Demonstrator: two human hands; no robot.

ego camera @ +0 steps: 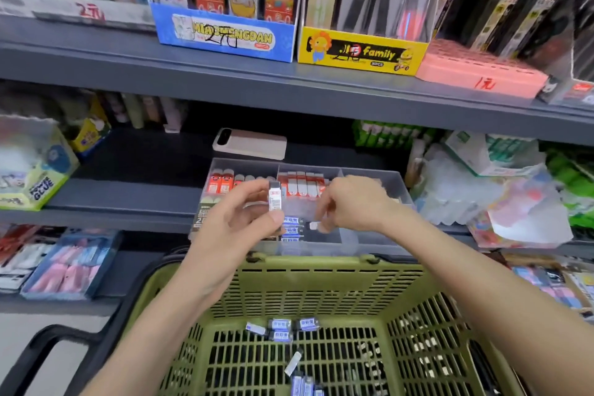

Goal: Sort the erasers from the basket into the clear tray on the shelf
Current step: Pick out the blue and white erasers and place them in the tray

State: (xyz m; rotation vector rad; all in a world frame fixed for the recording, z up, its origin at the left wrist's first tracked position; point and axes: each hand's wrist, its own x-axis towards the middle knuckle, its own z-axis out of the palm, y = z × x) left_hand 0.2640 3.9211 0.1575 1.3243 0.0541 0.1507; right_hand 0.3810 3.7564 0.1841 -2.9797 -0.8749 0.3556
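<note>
Centre frame: left hand [244, 219] pinches an upright white eraser [275, 199], right hand [350, 206] pinches a small eraser [313, 226] over the clear tray [397, 185].

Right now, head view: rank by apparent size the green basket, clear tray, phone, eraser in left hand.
1. green basket (nearest camera, which inflates it)
2. clear tray
3. phone (farthest back)
4. eraser, pinched in the left hand

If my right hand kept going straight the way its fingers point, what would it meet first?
Probably the blue-labelled erasers in the clear tray: the right hand, pinching a small white eraser, points down-left at them. Depth is unclear; the left hand with its upright eraser sits close too.
</note>
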